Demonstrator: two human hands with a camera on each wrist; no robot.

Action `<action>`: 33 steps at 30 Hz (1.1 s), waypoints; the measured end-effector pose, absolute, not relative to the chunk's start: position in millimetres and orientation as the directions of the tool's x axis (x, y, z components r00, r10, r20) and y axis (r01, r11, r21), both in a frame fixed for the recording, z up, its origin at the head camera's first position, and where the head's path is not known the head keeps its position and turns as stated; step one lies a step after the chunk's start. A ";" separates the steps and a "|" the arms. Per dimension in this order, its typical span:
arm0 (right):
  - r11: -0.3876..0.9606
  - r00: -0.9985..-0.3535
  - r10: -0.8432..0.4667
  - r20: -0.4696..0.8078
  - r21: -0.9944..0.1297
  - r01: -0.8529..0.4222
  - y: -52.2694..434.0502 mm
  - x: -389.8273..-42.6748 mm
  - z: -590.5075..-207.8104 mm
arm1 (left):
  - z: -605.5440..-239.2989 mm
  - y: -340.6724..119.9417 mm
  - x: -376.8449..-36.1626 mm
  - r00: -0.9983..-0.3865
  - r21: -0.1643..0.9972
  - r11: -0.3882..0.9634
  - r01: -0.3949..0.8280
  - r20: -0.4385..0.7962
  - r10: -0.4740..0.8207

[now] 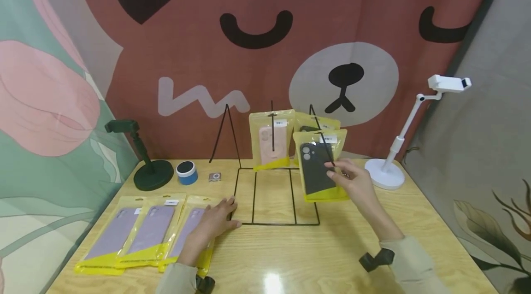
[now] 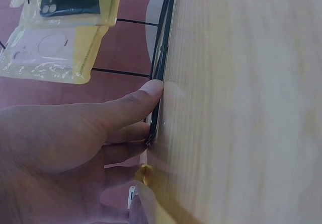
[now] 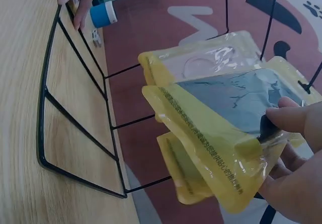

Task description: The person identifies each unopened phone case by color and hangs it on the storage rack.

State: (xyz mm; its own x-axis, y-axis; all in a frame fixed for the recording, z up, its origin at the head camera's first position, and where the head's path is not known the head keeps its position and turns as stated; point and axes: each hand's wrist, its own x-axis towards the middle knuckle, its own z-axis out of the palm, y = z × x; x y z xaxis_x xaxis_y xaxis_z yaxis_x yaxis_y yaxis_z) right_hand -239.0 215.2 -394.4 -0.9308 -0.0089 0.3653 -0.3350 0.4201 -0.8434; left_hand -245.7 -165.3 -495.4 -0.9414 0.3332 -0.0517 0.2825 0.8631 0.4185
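My right hand (image 1: 352, 179) pinches the right edge of a clear and yellow packet with a black phone case (image 1: 313, 169). The packet hangs at the front of a hook on the black wire display rack (image 1: 254, 197). In the right wrist view, the thumb lies on the packet's front and the fingers are behind it. My left hand (image 1: 215, 218) holds the front left corner of the rack's base, thumb and fingers at the wire (image 2: 160, 73). Beside that hand lies a packet with a purple phone case (image 1: 190, 229).
A packaged pink case (image 1: 273, 144) hangs on the middle hook, and another packet (image 1: 309, 121) hangs behind the black one. Two more purple-case packets (image 1: 151, 229) lie at left. A dark green stand (image 1: 153, 175), a blue jar (image 1: 187, 175) and a white stand (image 1: 385, 174) stand farther back.
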 end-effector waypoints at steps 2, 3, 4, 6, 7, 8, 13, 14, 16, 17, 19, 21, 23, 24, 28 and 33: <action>0.425 -0.930 0.007 0.368 -0.842 -0.331 213.9 -248.7 -397.5 | -495.4 -165.1 -245.4 -0.942 0.424 0.862 0.278 -0.056 0.332; 0.424 -0.930 0.015 0.367 -0.845 -0.326 213.3 -253.1 -398.9 | -495.4 -164.9 -245.4 -0.941 0.426 0.861 0.279 -0.056 0.333; 0.425 -0.929 0.027 0.368 -0.846 -0.323 212.6 -257.2 -399.9 | -495.3 -164.7 -245.1 -0.941 0.427 0.860 0.279 -0.057 0.334; 0.422 -0.925 0.037 0.377 -0.845 -0.328 211.3 -264.6 -401.8 | -495.1 -164.2 -244.5 -0.941 0.427 0.861 0.275 -0.063 0.332; 0.424 -0.923 0.040 0.383 -0.843 -0.331 210.8 -267.7 -402.2 | -495.0 -163.9 -244.1 -0.941 0.423 0.863 0.277 -0.064 0.333; 0.421 -0.919 0.042 0.391 -0.841 -0.339 210.3 -270.6 -402.6 | -494.8 -163.6 -243.8 -0.940 0.417 0.864 0.281 -0.062 0.336; 0.430 -0.901 0.037 0.433 -0.820 -0.377 208.7 -279.6 -405.3 | -492.7 -162.1 -242.2 -0.935 0.392 0.868 0.306 -0.046 0.351; 0.431 -0.898 0.037 0.438 -0.818 -0.381 208.5 -280.1 -406.4 | -492.4 -161.8 -242.1 -0.934 0.390 0.867 0.312 -0.041 0.355; 0.438 -0.895 0.037 0.444 -0.813 -0.385 209.1 -279.9 -409.9 | -492.3 -161.5 -242.4 -0.933 0.388 0.866 0.317 -0.036 0.357; 0.441 -0.894 0.038 0.447 -0.810 -0.387 210.0 -279.5 -412.5 | -492.4 -161.2 -242.4 -0.933 0.390 0.865 0.317 -0.035 0.358; 0.447 -0.896 0.050 0.442 -0.812 -0.375 213.0 -278.0 -418.7 | -492.1 -160.8 -242.6 -0.934 0.393 0.864 0.315 -0.034 0.356; 0.445 -0.902 0.069 0.426 -0.822 -0.355 217.5 -274.4 -425.6 | -491.6 -160.6 -243.1 -0.936 0.398 0.864 0.309 -0.035 0.351; 0.449 -0.905 0.099 0.414 -0.830 -0.331 223.7 -269.9 -433.5 | -490.9 -160.5 -243.5 -0.938 0.403 0.864 0.303 -0.037 0.346; 0.444 -0.903 0.122 0.411 -0.836 -0.321 226.7 -267.2 -437.7 | -490.6 -160.5 -243.8 -0.939 0.407 0.863 0.299 -0.038 0.342; 0.444 -0.874 0.202 0.443 -0.837 -0.321 234.9 -250.8 -455.0 | -490.4 -161.3 -244.5 -0.940 0.404 0.867 0.291 -0.046 0.337; 0.589 -0.879 -0.008 0.476 -0.708 -0.388 228.4 -223.9 -471.2 | -488.9 -163.6 -243.4 -0.940 0.399 0.870 0.290 -0.052 0.337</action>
State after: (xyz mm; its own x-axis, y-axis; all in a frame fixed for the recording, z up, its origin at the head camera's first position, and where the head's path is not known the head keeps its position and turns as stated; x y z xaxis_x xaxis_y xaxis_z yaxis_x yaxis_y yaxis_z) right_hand -223.9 228.4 -471.2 -0.8795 -0.0078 0.4758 -0.3885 0.5893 -0.7084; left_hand -243.4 -163.6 -488.9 -0.9400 0.3371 -0.0519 0.2898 0.8697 0.3995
